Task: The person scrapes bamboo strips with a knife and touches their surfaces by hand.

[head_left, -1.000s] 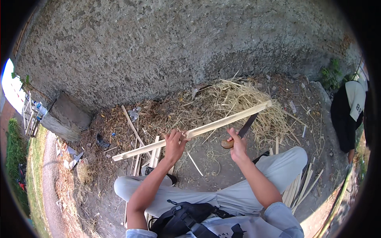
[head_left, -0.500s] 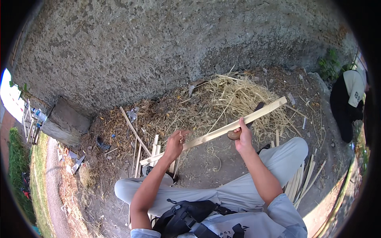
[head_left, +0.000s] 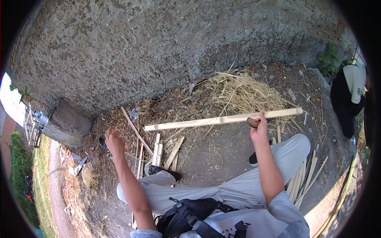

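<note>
A long pale bamboo strip [head_left: 198, 123] lies nearly level across the view, above the ground. My right hand [head_left: 260, 129] is closed near its right end, gripping the strip together with a knife [head_left: 253, 122]. The knife's rounded brown wooden handle shows beside my thumb; most of its dark blade is hidden behind the hand and strip. My left hand [head_left: 115, 142] is off the strip, out to the left of its far end. Its fingers are loosely bent and apart, with nothing seen in them.
A heap of thin shavings [head_left: 248, 93] lies before a rough wall [head_left: 158, 47]. Split strips [head_left: 158, 152] rest by my left foot, more strips [head_left: 303, 180] beside my right knee. A concrete block [head_left: 67, 123] stands left; another person [head_left: 349, 95] is at far right.
My left hand has let go of the strip's side and swung out left. My right hand has moved right and slightly up with strip and knife, and the strip has turned closer to level.
</note>
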### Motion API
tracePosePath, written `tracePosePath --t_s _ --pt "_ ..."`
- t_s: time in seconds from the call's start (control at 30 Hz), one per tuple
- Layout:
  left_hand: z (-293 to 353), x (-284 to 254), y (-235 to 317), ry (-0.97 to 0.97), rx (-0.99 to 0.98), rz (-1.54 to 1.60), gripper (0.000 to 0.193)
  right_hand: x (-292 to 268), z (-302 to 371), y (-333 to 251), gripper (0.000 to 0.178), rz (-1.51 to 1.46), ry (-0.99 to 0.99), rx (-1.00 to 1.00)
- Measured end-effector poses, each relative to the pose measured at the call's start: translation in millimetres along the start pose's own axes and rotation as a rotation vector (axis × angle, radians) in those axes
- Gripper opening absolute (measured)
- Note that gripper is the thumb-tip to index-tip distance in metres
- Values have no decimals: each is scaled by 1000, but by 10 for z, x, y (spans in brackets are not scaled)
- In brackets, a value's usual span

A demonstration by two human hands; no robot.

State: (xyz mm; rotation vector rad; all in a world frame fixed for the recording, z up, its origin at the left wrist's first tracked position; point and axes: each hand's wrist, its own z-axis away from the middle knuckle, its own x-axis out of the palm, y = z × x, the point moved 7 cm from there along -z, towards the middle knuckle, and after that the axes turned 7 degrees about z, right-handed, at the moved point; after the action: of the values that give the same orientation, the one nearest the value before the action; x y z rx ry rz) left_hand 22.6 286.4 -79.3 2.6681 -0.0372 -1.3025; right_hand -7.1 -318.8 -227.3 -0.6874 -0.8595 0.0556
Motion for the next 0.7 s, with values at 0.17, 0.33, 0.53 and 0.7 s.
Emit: tracePosePath --t_s 0.17,0.33,0.53,0.7 --pt "317 125 -421 -318 -749 -385 35 -98 -48 -42 25 -47 9 7" --pt "235 248 -11 -578 -445 -124 48 -86 21 -35 23 -47 -16 25" --pt "203 265 261 -581 -335 63 53 -60 56 -40 22 -5 -33 18" --pt "234 410 654 -508 32 254 53 -71 -11 -44 22 -3 -72 16"
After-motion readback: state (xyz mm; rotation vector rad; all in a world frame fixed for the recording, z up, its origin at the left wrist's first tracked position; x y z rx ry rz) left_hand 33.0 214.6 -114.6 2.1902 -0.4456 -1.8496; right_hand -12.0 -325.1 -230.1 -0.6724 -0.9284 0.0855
